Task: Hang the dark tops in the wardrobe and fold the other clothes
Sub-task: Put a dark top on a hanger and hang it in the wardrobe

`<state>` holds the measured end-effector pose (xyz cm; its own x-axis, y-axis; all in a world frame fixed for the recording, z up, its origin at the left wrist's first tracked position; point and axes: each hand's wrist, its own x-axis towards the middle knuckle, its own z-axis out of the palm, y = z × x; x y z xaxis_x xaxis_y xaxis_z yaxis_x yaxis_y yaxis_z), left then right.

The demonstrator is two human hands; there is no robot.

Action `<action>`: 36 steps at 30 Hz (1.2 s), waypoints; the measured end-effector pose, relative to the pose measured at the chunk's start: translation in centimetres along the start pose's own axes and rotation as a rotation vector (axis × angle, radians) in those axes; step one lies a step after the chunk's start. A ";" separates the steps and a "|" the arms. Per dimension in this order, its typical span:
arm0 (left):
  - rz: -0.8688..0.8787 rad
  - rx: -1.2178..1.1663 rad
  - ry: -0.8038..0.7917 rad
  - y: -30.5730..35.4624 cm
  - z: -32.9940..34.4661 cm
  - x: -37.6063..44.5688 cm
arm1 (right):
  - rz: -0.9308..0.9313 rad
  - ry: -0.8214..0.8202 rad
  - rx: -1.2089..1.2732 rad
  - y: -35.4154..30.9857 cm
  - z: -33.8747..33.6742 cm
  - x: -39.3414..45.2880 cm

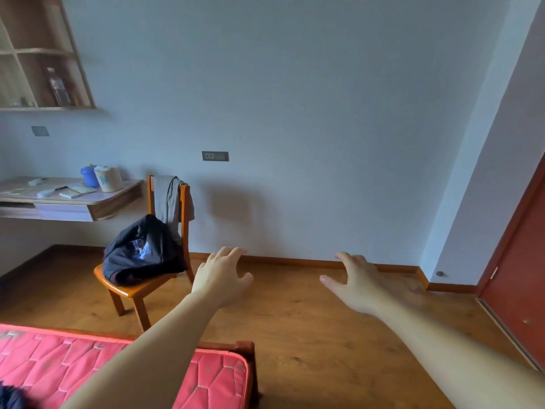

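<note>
Up at the far left a wooden wall shelf (44,54) is holding a bottle (59,88), and below it a wall-mounted counter (70,199) is carrying a blue container (89,175), a pale tub (108,178) and some flat papers. Just right of the counter a wooden chair (138,286) is standing against the wall, with a grey garment (169,202) hanging over its backrest and a dark top (144,252) lying bunched on its seat, leaning against the back. At the bottom left a red quilted mattress (59,364) is showing on the bed, and a scrap of dark cloth (11,398) is lying at its near corner. I am reaching my left hand (219,276) out over the wooden floor (295,335), just right of the chair and not touching it; its grip is released, fingers loosely spread, holding nothing. My right hand (355,283) is stretching out well apart from it, fingers likewise spread and holding nothing. On the wall between and above them a socket plate (215,156) is sitting, and at the far right a red door (522,276) is standing.
</note>
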<state>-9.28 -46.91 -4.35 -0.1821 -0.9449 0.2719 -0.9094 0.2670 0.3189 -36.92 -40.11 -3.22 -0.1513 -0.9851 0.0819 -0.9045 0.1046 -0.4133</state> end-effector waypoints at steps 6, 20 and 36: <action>-0.042 0.018 -0.021 2.9 3.6 11.5 | -0.066 -0.016 0.054 3.0 -1.1 12.7; -0.238 -0.067 0.051 -2.2 11.5 32.3 | -0.210 -0.125 0.001 1.8 2.8 38.9; -0.549 0.063 0.067 -19.7 12.1 51.5 | -0.572 -0.238 -0.068 -13.0 12.1 69.3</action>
<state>-5.26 -103.12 -7.63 0.3474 -0.9275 0.1384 -0.8850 -0.2755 0.3753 -30.84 -111.43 -3.14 0.4508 -0.8902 0.0661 -0.8406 -0.4482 -0.3042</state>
